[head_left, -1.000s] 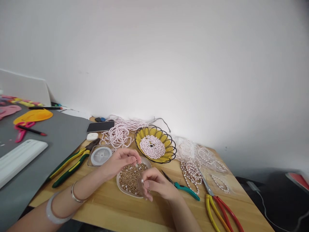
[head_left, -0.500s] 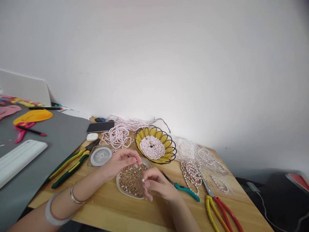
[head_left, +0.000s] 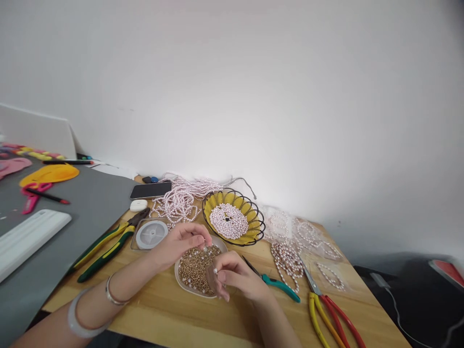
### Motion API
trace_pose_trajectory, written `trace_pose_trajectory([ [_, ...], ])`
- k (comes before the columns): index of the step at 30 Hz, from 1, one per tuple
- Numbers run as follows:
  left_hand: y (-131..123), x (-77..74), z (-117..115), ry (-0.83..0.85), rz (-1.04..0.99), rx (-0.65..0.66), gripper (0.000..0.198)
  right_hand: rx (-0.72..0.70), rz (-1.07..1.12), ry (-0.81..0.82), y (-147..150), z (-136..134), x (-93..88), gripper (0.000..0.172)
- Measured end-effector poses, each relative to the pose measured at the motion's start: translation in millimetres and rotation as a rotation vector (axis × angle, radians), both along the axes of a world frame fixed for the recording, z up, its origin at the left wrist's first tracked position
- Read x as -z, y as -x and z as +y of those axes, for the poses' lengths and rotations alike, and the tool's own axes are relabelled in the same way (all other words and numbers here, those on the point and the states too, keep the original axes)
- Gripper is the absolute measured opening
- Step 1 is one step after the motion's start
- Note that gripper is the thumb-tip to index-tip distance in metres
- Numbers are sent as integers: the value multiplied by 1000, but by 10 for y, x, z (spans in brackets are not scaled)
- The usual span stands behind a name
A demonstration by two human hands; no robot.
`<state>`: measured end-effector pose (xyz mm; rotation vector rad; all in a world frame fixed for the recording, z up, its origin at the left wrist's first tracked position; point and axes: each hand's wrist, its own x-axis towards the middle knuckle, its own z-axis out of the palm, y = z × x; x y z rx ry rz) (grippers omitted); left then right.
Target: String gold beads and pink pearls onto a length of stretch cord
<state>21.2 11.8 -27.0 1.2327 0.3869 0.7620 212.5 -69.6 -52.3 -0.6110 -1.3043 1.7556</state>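
A white dish [head_left: 180, 282] heaped with small gold beads sits on the wooden table [head_left: 174, 314] in front of me. My left hand [head_left: 180, 244] hovers over its far edge, fingertips pinched on a small pearl. My right hand [head_left: 235, 279] rests at the dish's near right side, fingers curled and pinched on a white pearl bead. Behind the dish stands a black wire basket [head_left: 253, 227] with a yellow liner, holding loose pink pearls.
A clear thread spool [head_left: 150, 233] and green-yellow pliers [head_left: 105, 244] lie left. Teal pliers [head_left: 279, 285], red-yellow pliers [head_left: 331, 314] and pearl strands [head_left: 286, 256] lie right. A phone [head_left: 151, 189], more pearl strands [head_left: 177, 200] and a grey mat [head_left: 65, 217] with a white keyboard [head_left: 29, 237] lie beyond.
Almost nothing has moved. My right hand has shifted very slightly over the dish's near edge; my left hand keeps its pinch.
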Motion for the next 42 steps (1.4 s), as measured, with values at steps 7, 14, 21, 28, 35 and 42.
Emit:
trace_pose_trajectory([
  [7,0,-14,0,-16,30,-13,36,-3,-7,-16,-1,18,10,40],
  [14,-2,-17,-17,-5,25,-14,37,-5,7,-12,-6,13,24,39],
  [21,-3,-14,-11,-14,25,-14,36,-23,0,-8,-2,3,20,40],
  [28,7,-13,-8,-32,38,2,36,-5,-9,-5,4,5,-22,40],
  [35,10,3,-12,-11,18,-1,34,-11,-8,6,-6,7,-4,41],
  [42,6,-7,-9,-19,30,3,35,-13,-6,-3,-4,15,19,40],
])
